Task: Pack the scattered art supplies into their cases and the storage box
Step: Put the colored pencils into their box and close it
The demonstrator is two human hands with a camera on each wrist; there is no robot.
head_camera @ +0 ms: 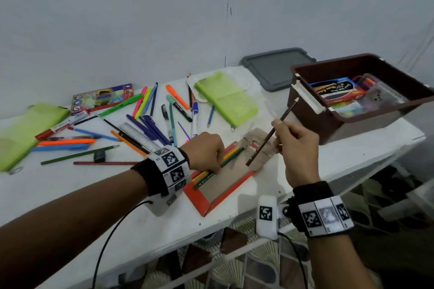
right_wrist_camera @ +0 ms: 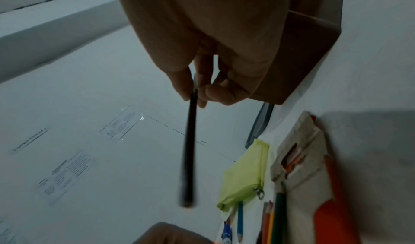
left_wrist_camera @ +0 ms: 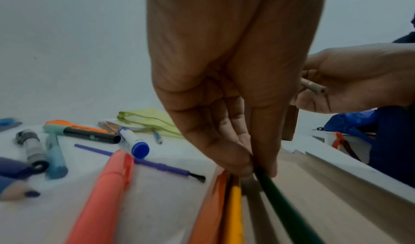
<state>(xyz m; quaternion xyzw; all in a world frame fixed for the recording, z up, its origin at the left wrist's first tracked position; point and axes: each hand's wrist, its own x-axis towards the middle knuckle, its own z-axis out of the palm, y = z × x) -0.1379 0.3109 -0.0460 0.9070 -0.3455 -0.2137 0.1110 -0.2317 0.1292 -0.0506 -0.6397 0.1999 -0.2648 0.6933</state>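
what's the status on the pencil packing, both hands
Left hand pinching green pencil in open cardboard case. Right hand holding brown pencil above it. Nothing blocking.

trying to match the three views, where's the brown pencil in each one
Head: brown pencil right of centre, slanted in the right hand.
Left wrist: only its blunt end, right edge.
Right wrist: centre, hanging from the fingers.
Shared landmark: green pouch.
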